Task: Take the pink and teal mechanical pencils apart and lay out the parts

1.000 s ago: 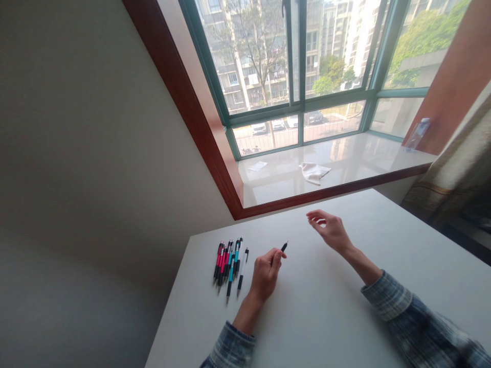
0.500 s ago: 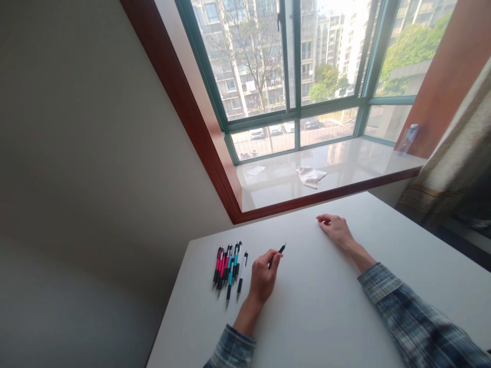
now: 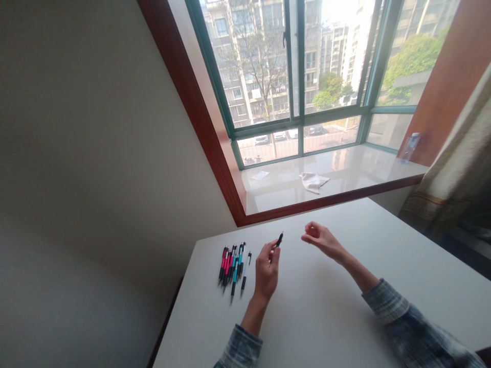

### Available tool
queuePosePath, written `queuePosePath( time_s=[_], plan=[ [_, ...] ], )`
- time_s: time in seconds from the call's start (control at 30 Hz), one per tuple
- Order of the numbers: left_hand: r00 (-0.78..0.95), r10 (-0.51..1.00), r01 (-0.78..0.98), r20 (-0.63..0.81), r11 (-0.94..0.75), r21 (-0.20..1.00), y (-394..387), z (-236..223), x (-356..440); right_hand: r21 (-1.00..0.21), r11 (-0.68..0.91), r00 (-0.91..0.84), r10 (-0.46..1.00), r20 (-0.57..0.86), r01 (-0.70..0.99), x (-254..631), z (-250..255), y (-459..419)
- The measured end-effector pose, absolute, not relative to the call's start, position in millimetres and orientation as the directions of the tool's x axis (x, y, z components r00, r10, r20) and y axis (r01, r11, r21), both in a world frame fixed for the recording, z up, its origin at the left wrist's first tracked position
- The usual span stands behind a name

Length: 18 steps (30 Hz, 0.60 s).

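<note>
My left hand is closed around a pen with a black grip, its tip pointing up and away from me; the palm hides most of its body. To the right, my right hand hovers over the white table with loosely curled fingers. A gap shows between its thumb and fingers, and I see nothing in it. Left of my left hand lies a bunch of pens with red and blue-green barrels, among them a blue-green pen lying nearer to me. A white pen lies at the bunch's right side.
The white table reaches to the window ledge. On the ledge lie a white cloth and a piece of paper; a clear bottle stands at its right end. A curtain hangs at right, a wall at left.
My right hand has lifted off the table and come left, closer to my left hand. My left hand has turned the pen more upright. The view has shifted slightly.
</note>
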<state>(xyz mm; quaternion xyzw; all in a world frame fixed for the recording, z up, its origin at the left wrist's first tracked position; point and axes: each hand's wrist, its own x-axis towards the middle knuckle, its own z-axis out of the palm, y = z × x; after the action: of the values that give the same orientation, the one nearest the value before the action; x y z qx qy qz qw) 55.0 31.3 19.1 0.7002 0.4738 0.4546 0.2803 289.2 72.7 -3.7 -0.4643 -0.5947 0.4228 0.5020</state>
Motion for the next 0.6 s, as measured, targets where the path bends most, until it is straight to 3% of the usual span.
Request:
queuePosePath(
  time_s=[0.07, 0.23, 0.6],
  plan=[
    [0.142, 0.892, 0.435, 0.428, -0.445, 0.783, 25, 14, 58, -0.980, 0.188, -0.162, 0.971, 0.176, 0.058, 267, -7, 59],
    [0.231, 0.857, 0.504, 0.460, -0.510, 0.697, 12, 0, 59, -0.981, 0.181, -0.136, 0.976, 0.169, 0.074, 231, -25, 39],
    [0.207, 0.917, 0.449, 0.341, -0.398, 0.800, 9, -5, 66, -0.976, 0.188, 0.010, 0.982, 0.190, 0.107, 226, -28, 36]
  ],
)
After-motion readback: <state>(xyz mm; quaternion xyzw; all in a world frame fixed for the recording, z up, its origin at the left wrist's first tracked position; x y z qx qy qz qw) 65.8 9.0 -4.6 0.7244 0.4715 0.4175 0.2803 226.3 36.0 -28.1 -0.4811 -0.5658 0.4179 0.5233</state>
